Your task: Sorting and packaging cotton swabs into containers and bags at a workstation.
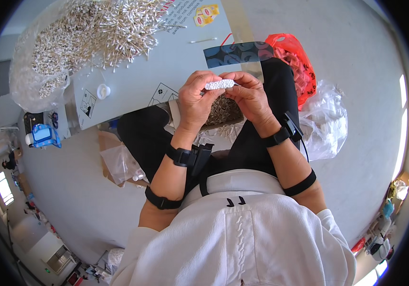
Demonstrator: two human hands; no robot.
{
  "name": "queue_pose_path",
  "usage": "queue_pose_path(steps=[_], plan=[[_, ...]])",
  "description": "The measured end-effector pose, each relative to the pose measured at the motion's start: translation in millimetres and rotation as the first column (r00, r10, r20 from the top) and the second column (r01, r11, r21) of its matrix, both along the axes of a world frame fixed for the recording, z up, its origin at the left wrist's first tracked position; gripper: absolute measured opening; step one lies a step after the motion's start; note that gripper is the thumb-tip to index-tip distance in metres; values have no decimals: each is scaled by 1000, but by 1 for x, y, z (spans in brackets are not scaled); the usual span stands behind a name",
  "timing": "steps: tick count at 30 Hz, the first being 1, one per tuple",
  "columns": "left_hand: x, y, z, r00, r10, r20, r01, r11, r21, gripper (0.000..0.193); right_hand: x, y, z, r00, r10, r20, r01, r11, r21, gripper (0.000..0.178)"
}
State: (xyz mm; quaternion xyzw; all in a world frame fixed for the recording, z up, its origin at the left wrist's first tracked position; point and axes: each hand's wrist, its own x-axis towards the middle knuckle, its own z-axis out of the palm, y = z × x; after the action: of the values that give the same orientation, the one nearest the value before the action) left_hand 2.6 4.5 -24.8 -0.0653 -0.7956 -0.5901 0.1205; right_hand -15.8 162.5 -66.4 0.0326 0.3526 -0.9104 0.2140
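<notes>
A bundle of cotton swabs [219,84], its white tips packed side by side, is held level between my two hands above my lap. My left hand [197,97] grips its left end between thumb and fingers. At the right end, my right hand [250,97] pinches it the same way. Below the hands sits an open box with many loose swabs [224,112] inside, partly covered by my hands. Just beyond my right hand, a dark translucent strip with a round pattern [238,54] lies across the table edge.
A grey table [133,88] carries a large heap of swabs [90,35], a small white cap [103,91], one lone swab [203,40] and yellow-red stickers [207,15]. Right of my knee stand a red bag [309,71] of pink pieces and a transparent bag [328,126].
</notes>
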Motion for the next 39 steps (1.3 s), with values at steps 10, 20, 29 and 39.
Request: queue_pose_path(steps=[10,20,29,39], plan=[[-5,3,13,998,-30,-55,25,995,-98,33,0,-2,1,999,-3,-37,1,998,-56,23],[-6,2,6,995,-29,-93,16,991,-131,29,0,-3,2,999,4,-36,-5,999,-42,28],[-3,4,0,994,-14,105,6,997,75,35,-1,2,6,999,-8,32,11,995,-102,29],[-2,-4,-6,972,-86,217,18,954,298,31,-2,-3,4,999,-38,-21,40,994,97,33]])
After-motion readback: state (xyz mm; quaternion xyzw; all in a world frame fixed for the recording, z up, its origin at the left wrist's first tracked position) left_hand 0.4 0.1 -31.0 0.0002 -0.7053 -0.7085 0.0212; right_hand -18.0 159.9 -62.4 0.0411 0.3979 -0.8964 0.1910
